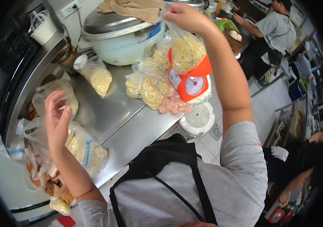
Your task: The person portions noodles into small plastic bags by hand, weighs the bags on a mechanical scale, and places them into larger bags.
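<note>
My right hand [186, 17] is closed on the gathered top of a clear plastic bag of noodles [187, 53], holding it upright. The bag is at the pan of an orange kitchen scale [195, 85]; I cannot tell whether its bottom rests there. My left hand [58, 119] is raised with fingers loosely bent and apart, holding nothing, near a white plastic bag of packed food [87, 147]. Several more noodle bags [154, 90] lie beside the scale. A crumpled pink cloth [174, 103] is at the scale's foot. Another noodle bag [100, 79] lies alone on the steel counter [106, 100].
A large rice cooker [121, 43] with a brown towel [133, 9] on its lid stands at the back. Bagged brown food [53, 185] is at lower left. A white stool [197, 119] stands below the counter edge. A co-worker [277, 32] stands at upper right.
</note>
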